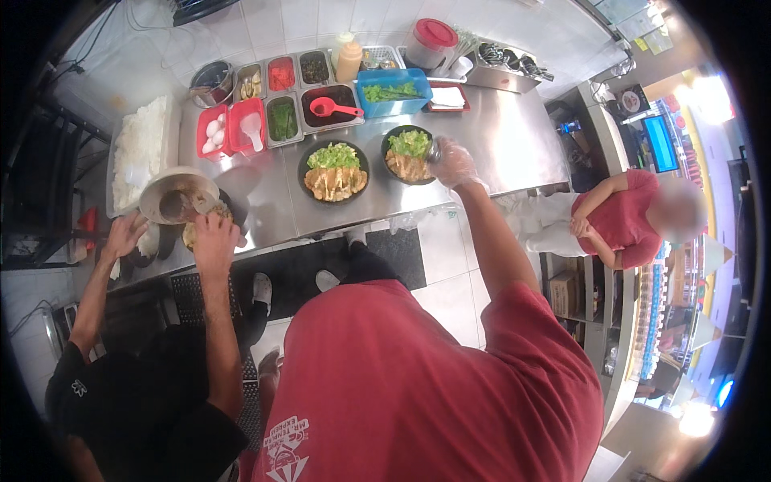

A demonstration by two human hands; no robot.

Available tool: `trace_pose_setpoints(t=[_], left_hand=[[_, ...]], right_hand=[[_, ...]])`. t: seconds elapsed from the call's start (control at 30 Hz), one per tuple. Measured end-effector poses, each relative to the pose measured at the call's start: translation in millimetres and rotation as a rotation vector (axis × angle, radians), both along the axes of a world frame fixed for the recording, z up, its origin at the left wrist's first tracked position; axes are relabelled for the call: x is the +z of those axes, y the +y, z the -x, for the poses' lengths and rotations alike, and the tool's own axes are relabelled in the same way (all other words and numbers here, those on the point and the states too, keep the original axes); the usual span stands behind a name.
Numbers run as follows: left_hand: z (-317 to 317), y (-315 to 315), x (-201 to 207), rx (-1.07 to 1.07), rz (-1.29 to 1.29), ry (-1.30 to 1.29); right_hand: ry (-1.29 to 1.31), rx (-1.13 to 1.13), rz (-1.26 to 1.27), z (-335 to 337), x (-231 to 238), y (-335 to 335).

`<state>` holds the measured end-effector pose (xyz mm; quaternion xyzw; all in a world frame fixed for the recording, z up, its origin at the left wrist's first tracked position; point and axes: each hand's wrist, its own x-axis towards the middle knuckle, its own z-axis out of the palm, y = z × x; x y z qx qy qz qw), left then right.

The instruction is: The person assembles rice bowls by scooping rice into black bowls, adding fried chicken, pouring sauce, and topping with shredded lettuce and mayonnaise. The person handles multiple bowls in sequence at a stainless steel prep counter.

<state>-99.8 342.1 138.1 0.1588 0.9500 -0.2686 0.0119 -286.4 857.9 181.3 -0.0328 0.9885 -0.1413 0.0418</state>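
Note:
My right hand (pixel 456 163), in a clear plastic glove, closes around a small shiny shaker-like container (pixel 434 150). It is at the right edge of a black bowl (pixel 389 166) that holds chopped green lettuce (pixel 409 143) and sliced golden-brown fried cutlet (pixel 407 167). Just left of it stands a second black bowl (pixel 303 173) with lettuce and sliced cutlet striped with pale sauce. Low beside my red shirt, what seems to be my left hand (pixel 271 363) hangs partly hidden, away from the counter. Its fingers are unclear.
At left, a co-worker in black tips a cream bowl (pixel 178 173) over a dark bowl. Behind are ingredient trays, a red ladle (pixel 336 108), eggs (pixel 214 132), a blue tub (pixel 393 87) and a rice container (pixel 144 149). Another person in red (pixel 634 210) stands right.

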Motion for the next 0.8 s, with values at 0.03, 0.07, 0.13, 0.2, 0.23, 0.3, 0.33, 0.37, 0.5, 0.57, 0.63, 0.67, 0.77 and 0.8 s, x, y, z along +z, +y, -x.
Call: trace_pose_setpoints(t=[0.03,0.07,0.13,0.2,0.23,0.3,0.33,0.37,0.5,0.57,0.63,0.67,0.77,0.8], left_hand=[[3.4,-6.6,-1.5,0.053,-0.020,-0.004],[3.1,-10.9,-4.0,0.105,-0.039,-0.008],[-1.1,-5.5,-15.0,0.052,-0.068,-0.016],[-7.7,-10.7,-19.8,0.028,-0.067,-0.003],[-7.3,-11.1,-15.4,0.021,-0.059,0.014],[-2.7,-18.4,-3.9,0.024,-0.036,0.054],[-1.3,-21.4,-1.0,0.036,-0.028,0.059],[6.3,-21.4,-7.4,0.032,-0.036,0.052],[-9.6,-21.7,-40.3,0.040,-0.048,-0.010],[-16.8,-15.8,-57.6,0.003,-0.040,-0.049],[-18.2,-17.5,-65.7,-0.025,-0.024,-0.059],[-23.0,-18.9,-68.4,-0.025,-0.019,-0.067],[-39.0,-25.6,-73.8,-0.020,-0.001,-0.094],[-26.9,-22.4,-78.6,-0.060,-0.009,-0.100]], right_hand=[[0.014,0.015,0.028,3.9,4.6,-7.9],[0.027,0.030,0.057,7.8,7.3,-14.2],[0.060,0.035,0.076,15.9,6.7,-25.0],[0.102,0.017,0.059,31.6,4.7,-34.9],[0.103,0.023,0.045,39.9,-0.1,-27.2],[0.100,0.044,0.024,47.2,-6.0,-18.6],[0.107,0.002,0.053,45.9,-7.2,-17.0],[0.120,-0.050,0.072,44.3,1.8,-15.5],[0.095,-0.016,0.069,62.4,6.4,-29.7],[0.141,-0.072,0.060,64.2,3.0,-25.8],[0.128,-0.075,0.019,67.4,-0.2,-17.1],[0.121,-0.066,0.055,65.2,4.8,-15.3],[0.012,-0.097,0.026,67.5,-7.3,-7.5],[0.039,-0.141,0.004,58.6,-6.5,7.0]])
